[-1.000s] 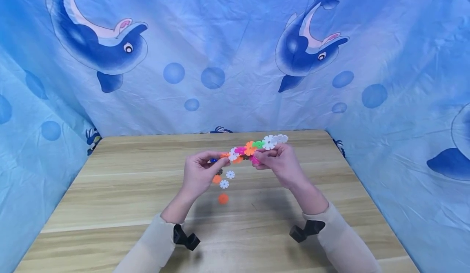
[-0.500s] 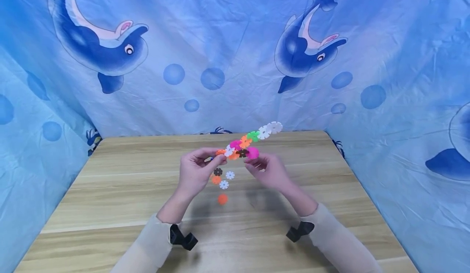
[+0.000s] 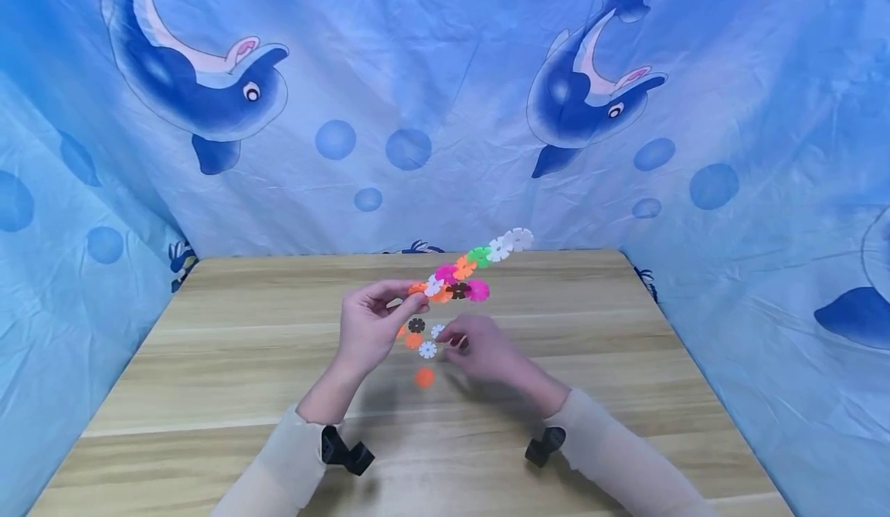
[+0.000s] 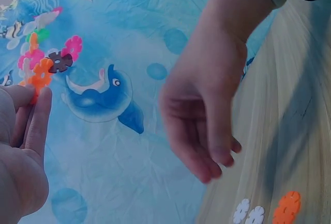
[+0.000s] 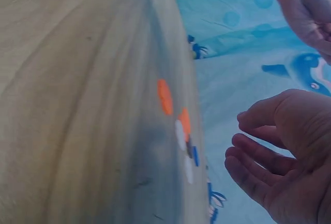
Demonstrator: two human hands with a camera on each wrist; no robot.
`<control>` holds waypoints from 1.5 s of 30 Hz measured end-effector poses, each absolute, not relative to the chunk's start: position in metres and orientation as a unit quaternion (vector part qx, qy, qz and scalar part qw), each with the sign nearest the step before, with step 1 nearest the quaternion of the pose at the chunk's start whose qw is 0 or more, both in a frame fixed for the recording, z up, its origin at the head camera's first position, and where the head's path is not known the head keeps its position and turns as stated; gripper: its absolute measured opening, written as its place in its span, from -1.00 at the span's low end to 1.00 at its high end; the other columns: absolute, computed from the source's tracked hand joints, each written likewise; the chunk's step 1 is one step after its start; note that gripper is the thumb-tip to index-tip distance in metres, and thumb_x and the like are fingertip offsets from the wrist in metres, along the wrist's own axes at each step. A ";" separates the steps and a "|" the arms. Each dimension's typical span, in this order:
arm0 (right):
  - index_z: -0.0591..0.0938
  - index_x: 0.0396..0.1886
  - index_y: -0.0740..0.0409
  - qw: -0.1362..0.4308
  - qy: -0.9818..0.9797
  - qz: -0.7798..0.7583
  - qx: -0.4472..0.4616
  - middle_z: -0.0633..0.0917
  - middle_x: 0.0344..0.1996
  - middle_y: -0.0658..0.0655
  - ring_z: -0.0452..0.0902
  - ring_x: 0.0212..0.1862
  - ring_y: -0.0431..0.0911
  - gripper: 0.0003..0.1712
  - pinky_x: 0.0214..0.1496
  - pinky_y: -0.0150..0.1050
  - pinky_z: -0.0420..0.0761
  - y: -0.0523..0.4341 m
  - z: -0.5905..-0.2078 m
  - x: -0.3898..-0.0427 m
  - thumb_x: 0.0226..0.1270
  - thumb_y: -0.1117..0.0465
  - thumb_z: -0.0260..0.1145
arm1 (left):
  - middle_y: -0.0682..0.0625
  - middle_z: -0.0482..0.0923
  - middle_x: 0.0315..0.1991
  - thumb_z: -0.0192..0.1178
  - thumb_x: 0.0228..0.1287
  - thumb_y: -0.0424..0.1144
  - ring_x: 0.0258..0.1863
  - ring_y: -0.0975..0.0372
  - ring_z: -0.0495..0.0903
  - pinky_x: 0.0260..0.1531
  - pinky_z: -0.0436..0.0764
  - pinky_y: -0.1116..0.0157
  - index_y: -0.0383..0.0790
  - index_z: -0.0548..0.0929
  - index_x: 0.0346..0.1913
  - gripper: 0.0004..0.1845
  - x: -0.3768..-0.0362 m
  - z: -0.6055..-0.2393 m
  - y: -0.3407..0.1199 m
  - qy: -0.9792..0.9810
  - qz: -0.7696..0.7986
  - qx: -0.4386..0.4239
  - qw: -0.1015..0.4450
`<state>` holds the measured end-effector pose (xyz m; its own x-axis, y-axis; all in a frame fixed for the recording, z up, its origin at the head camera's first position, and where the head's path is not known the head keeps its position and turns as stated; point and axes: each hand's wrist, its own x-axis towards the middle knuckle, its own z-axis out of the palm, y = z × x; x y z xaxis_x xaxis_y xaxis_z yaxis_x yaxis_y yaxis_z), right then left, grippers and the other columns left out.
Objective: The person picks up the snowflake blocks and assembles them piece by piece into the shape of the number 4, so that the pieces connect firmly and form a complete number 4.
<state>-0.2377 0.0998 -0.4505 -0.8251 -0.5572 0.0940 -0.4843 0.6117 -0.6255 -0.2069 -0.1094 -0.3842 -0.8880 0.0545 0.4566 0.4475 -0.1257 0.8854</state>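
My left hand (image 3: 368, 331) pinches the near end of a branched chain of interlocking snowflake discs (image 3: 480, 256) above the table. One branch runs up to the right through pink, orange and green to white discs. A shorter one ends in a dark brown disc (image 4: 60, 62) and a pink disc (image 3: 479, 290). My right hand (image 3: 487, 351) hovers lower, over loose discs, its fingers loosely bent and apart with nothing between them in the right wrist view. Below lie white discs (image 3: 427, 350), a dark disc (image 3: 416, 325) and orange discs (image 3: 425, 378). Fingers hide part of the chain's near end.
The pieces lie on a wood-grain table (image 3: 208, 378). A blue dolphin-print cloth (image 3: 445, 76) hangs behind the table and on both sides. A blue disc (image 5: 195, 156) lies among the loose pieces in the right wrist view.
My right hand has let go of the disc chain and moved down and left to above the loose discs. The chain has tilted up at its white end, held by my left hand.
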 end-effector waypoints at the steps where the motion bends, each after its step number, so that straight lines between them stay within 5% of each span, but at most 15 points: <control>1: 0.72 0.00 0.00 0.057 0.901 -0.317 -0.292 0.75 -0.08 0.00 0.64 -0.08 -0.19 -0.72 0.01 -0.34 0.69 0.098 -0.453 -0.238 0.30 0.20 0.37 | 0.20 0.79 -0.28 0.37 0.20 -0.41 -0.36 0.28 0.81 -0.21 0.79 0.27 -0.51 0.69 -0.10 -0.75 -0.207 -0.384 -0.109 -0.648 -0.725 -0.193 0.136; 9: 0.72 0.02 -0.01 0.044 0.907 -0.237 -0.345 0.74 -0.20 -0.02 0.63 -0.19 -0.17 -0.68 -0.13 -0.44 0.62 0.091 -0.475 -0.237 0.26 0.17 0.41 | 0.19 0.79 -0.28 0.38 0.20 -0.39 -0.36 0.27 0.81 -0.18 0.79 0.26 -0.52 0.69 -0.10 -0.74 -0.207 -0.385 -0.109 -0.649 -0.726 -0.187 0.131; 17: 0.70 0.10 -0.12 0.065 0.907 -0.191 -0.369 0.70 -0.02 -0.08 0.56 0.01 -0.23 -0.62 0.05 -0.36 0.62 0.085 -0.481 -0.232 0.29 0.03 0.38 | 0.17 0.79 -0.30 0.38 0.20 -0.37 -0.37 0.24 0.81 -0.20 0.79 0.25 -0.46 0.72 -0.11 -0.76 -0.207 -0.384 -0.109 -0.656 -0.722 -0.173 0.137; 26: 0.71 0.06 -0.27 0.076 0.912 -0.163 -0.368 0.53 -0.12 -0.11 0.32 -0.16 -0.28 -0.60 -0.25 -0.50 0.43 0.081 -0.484 -0.230 0.19 -0.06 0.48 | 0.17 0.79 -0.30 0.38 0.20 -0.38 -0.39 0.24 0.81 -0.22 0.79 0.24 -0.46 0.71 -0.11 -0.76 -0.208 -0.386 -0.109 -0.651 -0.724 -0.181 0.137; 39: 0.71 -0.05 -0.17 0.073 0.909 -0.172 -0.374 0.55 -0.21 -0.10 0.32 -0.19 -0.27 -0.67 -0.29 -0.50 0.41 0.077 -0.487 -0.230 0.21 -0.09 0.46 | 0.17 0.79 -0.31 0.37 0.22 -0.39 -0.38 0.26 0.81 -0.23 0.79 0.25 -0.52 0.69 -0.10 -0.74 -0.208 -0.388 -0.107 -0.642 -0.729 -0.198 0.131; 45: 0.66 -0.16 -0.09 0.064 0.903 -0.196 -0.377 0.56 -0.28 -0.13 0.35 -0.25 -0.30 -0.75 -0.25 -0.52 0.43 0.076 -0.489 -0.231 0.19 0.04 0.48 | 0.16 0.79 -0.30 0.37 0.21 -0.38 -0.37 0.25 0.81 -0.22 0.79 0.22 -0.49 0.70 -0.10 -0.75 -0.210 -0.390 -0.106 -0.644 -0.727 -0.197 0.131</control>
